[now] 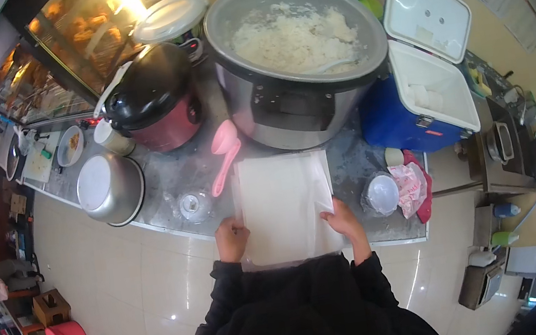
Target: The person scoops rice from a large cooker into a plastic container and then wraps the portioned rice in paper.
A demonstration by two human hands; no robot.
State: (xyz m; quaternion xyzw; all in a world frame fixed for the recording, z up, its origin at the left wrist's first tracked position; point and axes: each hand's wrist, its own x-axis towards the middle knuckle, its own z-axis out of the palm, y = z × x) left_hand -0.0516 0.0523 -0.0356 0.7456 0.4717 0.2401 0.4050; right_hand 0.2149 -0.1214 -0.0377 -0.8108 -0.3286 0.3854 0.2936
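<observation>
A stack of white paper sheets (284, 206) lies at the front edge of the metal counter (160, 203). My left hand (232, 239) grips its left edge, fingers curled. At the right edge, my right hand (342, 221) pinches the paper, thumb on top, where the sheet is creased. A pink plastic rice scoop (225, 155) is above my left hand. Behind the paper stands a large rice cooker (286, 113), uncovered, with cooked white rice (296, 40) inside. Right of my right hand sits a plastic-wrapped stack of white bowls or lids (383, 194).
A blue cooler box (384, 120) stands at the right with its lid up. On the left are a red rice cooker (169, 125), an upturned metal pot (109, 190) and a clear plastic item (195, 206). Behind is a lit glass food case (75, 35).
</observation>
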